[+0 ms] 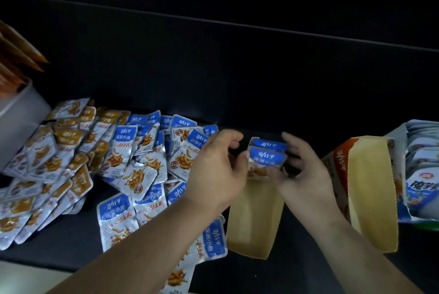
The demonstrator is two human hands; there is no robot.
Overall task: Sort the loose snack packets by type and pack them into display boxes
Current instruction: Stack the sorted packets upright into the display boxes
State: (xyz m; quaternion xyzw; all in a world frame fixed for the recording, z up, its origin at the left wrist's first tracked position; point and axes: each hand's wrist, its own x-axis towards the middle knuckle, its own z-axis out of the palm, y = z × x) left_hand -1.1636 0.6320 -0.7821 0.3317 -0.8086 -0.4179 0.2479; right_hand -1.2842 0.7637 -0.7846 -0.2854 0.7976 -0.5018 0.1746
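Note:
A small stack of blue-topped snack packets (267, 156) stands upright at the far end of an open cardboard display box (254, 217). My left hand (216, 170) pinches the stack's left edge with thumb and fingers. My right hand (304, 170) holds the stack from the right, fingers curled round it. A loose heap of blue packets (147, 151) lies left of the box. Further left lies a heap of orange-topped packets (54, 151). Several blue packets (116, 220) rest near the table's front edge, partly under my left forearm.
The box's torn-open lid flap (370, 189) stands up at its right. A blue-and-white display box (420, 168) filled with packets sits at the far right. A white tub (21, 115) with orange sachets stands at the far left. The table cover is dark.

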